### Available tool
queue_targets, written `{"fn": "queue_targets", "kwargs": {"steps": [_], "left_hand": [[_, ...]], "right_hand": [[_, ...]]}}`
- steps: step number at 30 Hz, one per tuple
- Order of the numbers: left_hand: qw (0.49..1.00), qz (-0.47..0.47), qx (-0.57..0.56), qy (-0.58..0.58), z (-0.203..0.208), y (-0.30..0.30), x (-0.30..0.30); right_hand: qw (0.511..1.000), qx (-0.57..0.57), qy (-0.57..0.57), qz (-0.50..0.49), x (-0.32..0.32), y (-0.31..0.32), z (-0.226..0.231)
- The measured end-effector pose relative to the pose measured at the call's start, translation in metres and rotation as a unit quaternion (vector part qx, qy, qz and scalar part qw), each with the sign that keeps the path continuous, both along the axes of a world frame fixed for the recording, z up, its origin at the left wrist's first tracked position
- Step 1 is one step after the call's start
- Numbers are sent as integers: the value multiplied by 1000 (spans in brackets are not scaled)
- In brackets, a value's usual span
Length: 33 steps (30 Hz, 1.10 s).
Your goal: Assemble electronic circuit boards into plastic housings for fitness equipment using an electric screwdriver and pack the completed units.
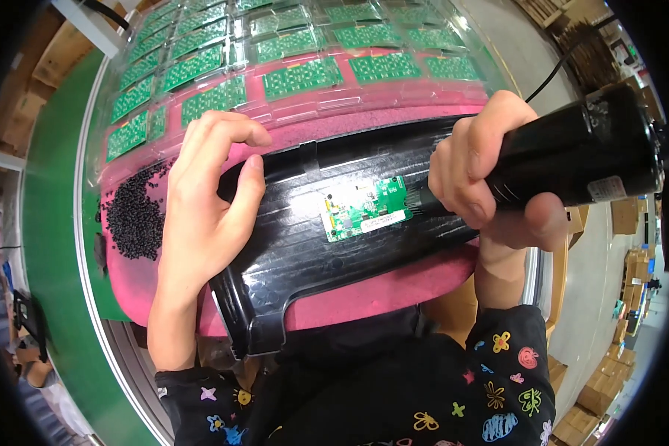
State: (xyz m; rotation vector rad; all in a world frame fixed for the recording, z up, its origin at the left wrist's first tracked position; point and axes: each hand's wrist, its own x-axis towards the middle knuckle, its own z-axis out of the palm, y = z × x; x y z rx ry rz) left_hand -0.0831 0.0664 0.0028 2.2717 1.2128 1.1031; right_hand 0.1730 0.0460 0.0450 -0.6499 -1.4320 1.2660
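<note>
A long black plastic housing (275,245) lies across the pink mat, its surface shiny with reflections. On its middle sits a green circuit board (366,209) with a white label strip and a pin connector at its right edge. My right hand (483,163) is wrapped round a black cylindrical electric screwdriver (572,149), held tilted over the right part of the housing; its tip cannot be made out. Above the housing's left end hovers my left hand (214,193), fingers curved, with a gap between thumb and forefinger and nothing seen in it.
Clear plastic trays (275,111) of green circuit boards stretch along the far side. A heap of small black screws (135,215) lies left of my left hand. The pink mat (372,290) rests on a green table (59,201). A black cable (554,70) runs at upper right; cardboard boxes (609,379) stand beyond.
</note>
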Motion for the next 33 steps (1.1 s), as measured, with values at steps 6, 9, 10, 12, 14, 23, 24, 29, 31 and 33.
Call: {"fn": "queue_targets", "kwargs": {"steps": [6,9,10,12,14,23,24,29,31,33], "left_hand": [[996,-15,-63,55,-6,-1,-7],[992,-17,-64,103,-7,-4,-7],[992,-24,-52,114,-8,-4,-8],[990,-21,-32,137,-3,-7,-8],[986,-8,-15,164,-2,-10,-3],[966,-44,-81,242,-2,-11,-6],[966,-21,-62,250,0,-15,-4],[987,45,-11,152,24,-42,15],[987,60,93,118,37,-72,-1],[968,129,158,148,57,-115,-25]], "right_hand": [[1000,-6,17,-2,-6,-1,-2],[999,13,30,31,-2,2,-3],[998,0,41,52,4,5,-5],[997,-28,71,14,10,8,-6],[971,-131,181,-87,12,19,-5],[873,-260,387,-139,34,29,-8],[862,-277,414,-98,42,17,-11],[931,41,262,-249,103,-77,-13],[898,162,214,-348,136,-106,-15],[833,210,117,-499,178,-121,-40]]}}
